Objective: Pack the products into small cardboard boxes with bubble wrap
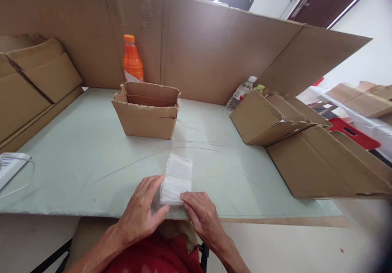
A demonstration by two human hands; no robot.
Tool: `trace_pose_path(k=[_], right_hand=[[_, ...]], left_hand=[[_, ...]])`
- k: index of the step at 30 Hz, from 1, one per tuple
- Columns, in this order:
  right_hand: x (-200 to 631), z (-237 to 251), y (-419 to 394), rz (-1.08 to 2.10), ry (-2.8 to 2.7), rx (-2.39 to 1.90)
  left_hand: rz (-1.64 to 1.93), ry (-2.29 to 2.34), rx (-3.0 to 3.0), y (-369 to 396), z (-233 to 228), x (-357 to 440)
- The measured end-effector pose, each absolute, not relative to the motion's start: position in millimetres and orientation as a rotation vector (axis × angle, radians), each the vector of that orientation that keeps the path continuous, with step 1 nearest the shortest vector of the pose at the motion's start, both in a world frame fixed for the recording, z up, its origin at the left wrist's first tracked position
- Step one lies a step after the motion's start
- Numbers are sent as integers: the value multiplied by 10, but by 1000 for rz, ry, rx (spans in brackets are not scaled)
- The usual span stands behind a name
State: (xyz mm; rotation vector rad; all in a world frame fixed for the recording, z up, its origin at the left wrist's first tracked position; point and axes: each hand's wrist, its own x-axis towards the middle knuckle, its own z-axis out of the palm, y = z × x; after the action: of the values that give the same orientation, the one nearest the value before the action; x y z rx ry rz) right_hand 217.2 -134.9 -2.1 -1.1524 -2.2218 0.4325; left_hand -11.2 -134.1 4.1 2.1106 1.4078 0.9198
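A small white bubble-wrap piece [177, 177] lies flat near the front edge of the pale green table [76, 158]. My left hand [141, 209] rests on its near left corner, fingers spread over the wrap. At the near right corner, the fingertips of my right hand [202, 215] pinch the wrap's edge. An open brown cardboard box [147, 113] stands upright further back, in the middle of the table.
An orange drink bottle [132, 60] stands behind the box. A clear water bottle [240, 94] leans at the back right. Flattened cardboard boxes [306, 154] are stacked on the right, more cardboard [33, 81] on the left. A tall cardboard screen [208, 48] walls the back. A white device [10, 166] sits at the left edge.
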Motion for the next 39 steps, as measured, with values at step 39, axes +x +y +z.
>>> trace_pose_path(k=[39], right_hand=[[1966, -40, -854, 501, -2060, -1217]], left_hand=[[1066, 1329, 1002, -1111, -131, -85]])
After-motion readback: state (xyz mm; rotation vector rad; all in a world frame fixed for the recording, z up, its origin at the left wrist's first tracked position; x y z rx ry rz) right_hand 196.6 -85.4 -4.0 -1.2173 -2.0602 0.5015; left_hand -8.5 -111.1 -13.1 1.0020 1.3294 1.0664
